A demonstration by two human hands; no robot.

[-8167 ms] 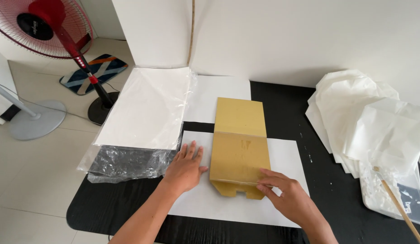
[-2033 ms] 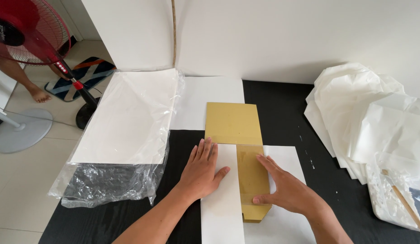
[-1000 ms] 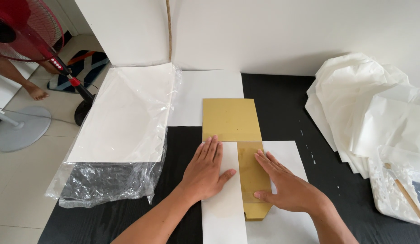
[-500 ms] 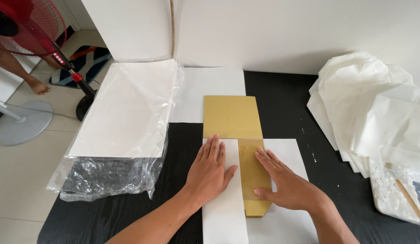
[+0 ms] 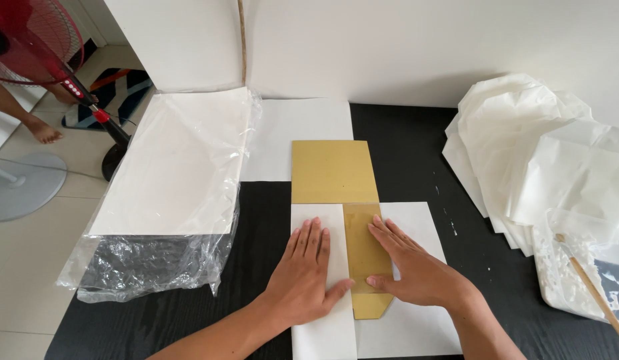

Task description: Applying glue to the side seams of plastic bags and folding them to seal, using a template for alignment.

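Left hand point(image 5: 308, 273) crept right, flat on folded white paper flap point(image 5: 321, 267) at lower centre, right hand point(image 5: 413, 270) open-palmed pressing gold sheet point(image 5: 336, 177); left flap folded over, right side still unfolded on black worktop point(image 5: 416, 153).

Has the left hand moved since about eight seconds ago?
Yes. The left hand has shifted right, from the white sheet's left edge onto the white flap folded over the gold paper, closer to the right hand.

gold paper bag point(image 5: 334, 172) | flat (lower half partly wrapped) | white sheet point(image 5: 321, 333) folded over
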